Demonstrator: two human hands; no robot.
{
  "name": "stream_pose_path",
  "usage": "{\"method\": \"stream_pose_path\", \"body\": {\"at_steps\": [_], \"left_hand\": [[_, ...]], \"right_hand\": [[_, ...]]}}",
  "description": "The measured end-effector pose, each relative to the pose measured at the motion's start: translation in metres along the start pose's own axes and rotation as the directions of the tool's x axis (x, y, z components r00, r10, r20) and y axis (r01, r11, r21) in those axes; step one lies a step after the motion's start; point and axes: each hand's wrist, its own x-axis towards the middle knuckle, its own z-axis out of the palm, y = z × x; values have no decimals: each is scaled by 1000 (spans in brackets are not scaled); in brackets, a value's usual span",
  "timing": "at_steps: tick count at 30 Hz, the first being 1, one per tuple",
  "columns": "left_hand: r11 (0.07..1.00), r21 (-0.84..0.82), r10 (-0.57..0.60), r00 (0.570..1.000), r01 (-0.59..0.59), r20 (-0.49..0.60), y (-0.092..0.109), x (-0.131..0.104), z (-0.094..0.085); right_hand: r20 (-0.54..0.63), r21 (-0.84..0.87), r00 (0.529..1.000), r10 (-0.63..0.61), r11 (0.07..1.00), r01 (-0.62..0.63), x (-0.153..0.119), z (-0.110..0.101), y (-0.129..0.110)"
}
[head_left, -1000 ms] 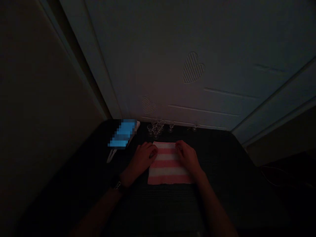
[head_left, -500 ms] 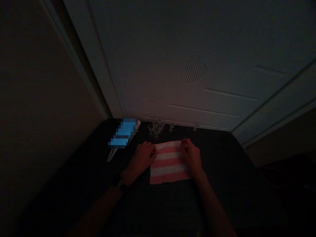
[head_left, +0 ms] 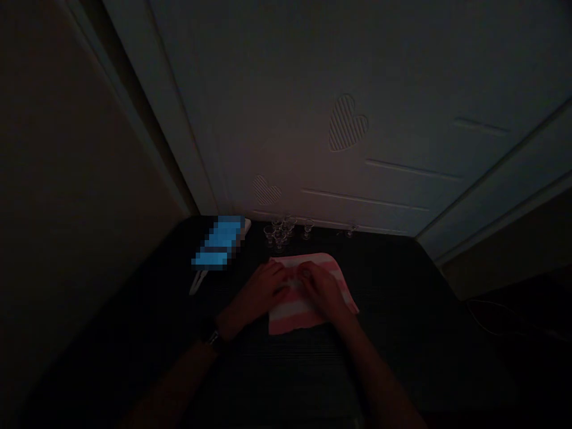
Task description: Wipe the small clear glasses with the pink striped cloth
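Note:
A pink-and-white striped cloth (head_left: 292,324) lies spread on the dark table, its far right corner rounded over. My left hand (head_left: 264,287) rests on the cloth's left side, fingers stretched and thumb apart. Over the middle of the cloth, my right hand (head_left: 322,287) has its fingers curled together at the tips. Something small and roundish seems to be at those fingertips, but the dim light hides what it is. The two hands are close together without clearly touching.
A cluster of small clear stemmed glasses (head_left: 279,233) stands behind the cloth. One glass (head_left: 307,229) stands apart, and another small clear piece (head_left: 351,230) sits farther right. At left lies a device with a blurred blue screen (head_left: 218,241). A white panel with hearts (head_left: 348,124) rises behind.
My right hand has left the cloth's far right corner and moved left and nearer, over its middle. The cloth's right side has shifted and its corner now curves. My left hand has spread its fingers.

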Motion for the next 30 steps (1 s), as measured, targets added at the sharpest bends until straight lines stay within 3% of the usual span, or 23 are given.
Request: {"method": "stream_pose_path", "body": {"at_steps": [4, 10, 15, 19, 27, 30], "left_hand": [[998, -64, -3, 1000, 1, -20, -3, 1, -1], [994, -110, -29, 999, 24, -40, -6, 0, 1], [996, -89, -20, 999, 18, -25, -6, 1, 2], [995, -91, -27, 999, 26, -18, -5, 1, 0], [995, -89, -41, 998, 37, -41, -5, 1, 0], [996, -86, -35, 999, 31, -39, -5, 1, 1]], "right_hand": [[-19, -140, 998, 55, 988, -57, 1, -6, 8], [-186, -208, 963, 193, 950, -231, -1, -21, 25], [-105, -29, 990, 96, 995, -100, -2, -6, 9], [-46, 3, 999, 6, 1000, -6, -1, 4, -3], [-229, -93, 953, 200, 970, -226, -1, -17, 21], [-195, -3, 965, 176, 984, -180, 0, -14, 14]]}}
